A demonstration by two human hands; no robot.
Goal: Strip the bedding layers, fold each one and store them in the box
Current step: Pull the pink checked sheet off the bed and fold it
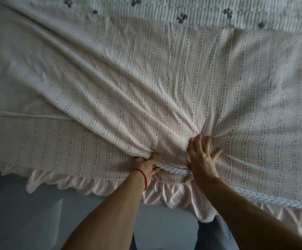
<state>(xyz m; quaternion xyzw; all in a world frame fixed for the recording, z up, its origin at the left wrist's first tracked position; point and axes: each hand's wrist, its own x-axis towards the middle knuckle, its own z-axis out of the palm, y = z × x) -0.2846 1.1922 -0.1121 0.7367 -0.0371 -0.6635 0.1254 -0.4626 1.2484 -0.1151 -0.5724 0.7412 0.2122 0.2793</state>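
Step in hand: folding the pink checked sheet (146, 83), which lies spread on the bed with its lace edge (173, 170) at the near side. Left hand (147, 166) pinches a gathered fold beside that edge. Right hand (203, 156) presses flat, fingers spread. Next move likely needs both hands gripping the fold. Box not in view.

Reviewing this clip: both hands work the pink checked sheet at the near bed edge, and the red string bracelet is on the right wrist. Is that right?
Not quite. The head view shows the red string bracelet on the left wrist. The left hand grips the pink checked sheet at the near edge; the right hand presses on it.
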